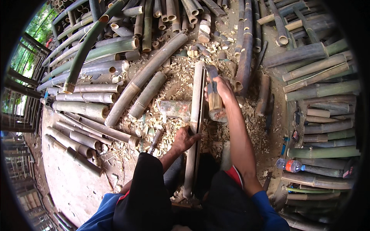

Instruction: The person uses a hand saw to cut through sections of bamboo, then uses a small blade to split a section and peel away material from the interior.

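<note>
Your knees in dark trousers (146,192) frame the lower end of a long split bamboo pole (195,115), which runs straight away from you between your legs. Your left hand (184,139) clamps onto that pole from the left, fingers curled over its edge. Just left of that grip a small tool handle (155,139) lies in the wood chips (175,86). Farther along, your right hand (220,89) is wrapped tight around a wooden mallet (214,96), held just right of the pole's upper half. Beyond your left hand and left of the pole, a hatchet head (175,108) rests in the shavings. Right of your right arm, a plastic bottle (290,165) lies among stacked bamboo culms (320,90). More cut culms (96,69) fan out beyond, to the left.
</note>
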Available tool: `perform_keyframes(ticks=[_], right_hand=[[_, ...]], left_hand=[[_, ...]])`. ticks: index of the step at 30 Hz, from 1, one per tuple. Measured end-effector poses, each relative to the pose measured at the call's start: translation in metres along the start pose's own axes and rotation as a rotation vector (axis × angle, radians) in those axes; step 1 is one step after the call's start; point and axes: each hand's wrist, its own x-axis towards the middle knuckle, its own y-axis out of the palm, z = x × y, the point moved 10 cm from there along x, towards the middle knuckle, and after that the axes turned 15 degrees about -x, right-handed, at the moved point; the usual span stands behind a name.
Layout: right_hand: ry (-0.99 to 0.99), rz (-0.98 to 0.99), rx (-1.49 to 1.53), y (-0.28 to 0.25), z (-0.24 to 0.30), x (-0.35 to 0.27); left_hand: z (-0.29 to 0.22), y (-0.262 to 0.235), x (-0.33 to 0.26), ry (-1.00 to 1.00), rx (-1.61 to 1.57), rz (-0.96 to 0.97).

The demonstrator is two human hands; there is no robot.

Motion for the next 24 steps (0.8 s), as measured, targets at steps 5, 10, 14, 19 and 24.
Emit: perform_keyframes(ticks=[5,10,14,19,24], right_hand=[[-0.153,-0.008,0.071,-0.004,-0.03,-0.105],[0.006,0.033,0.238,0.014,-0.078,-0.192],[-0.002,-0.044,0.253,0.015,-0.075,-0.21],[-0.028,-0.149,0.307,0.001,-0.078,-0.212],[-0.083,-0.215,0.212,-0.008,-0.081,-0.211]], left_hand=[[-0.009,0.0,-0.005,0.037,-0.063,0.011],[-0.031,-0.042,-0.023,0.196,0.014,-0.312],[-0.043,-0.031,-0.019,0.146,-0.183,-0.205],[-0.078,0.013,-0.024,0.161,0.491,-0.101],[-0.098,0.011,0.004,0.233,0.598,-0.146]])
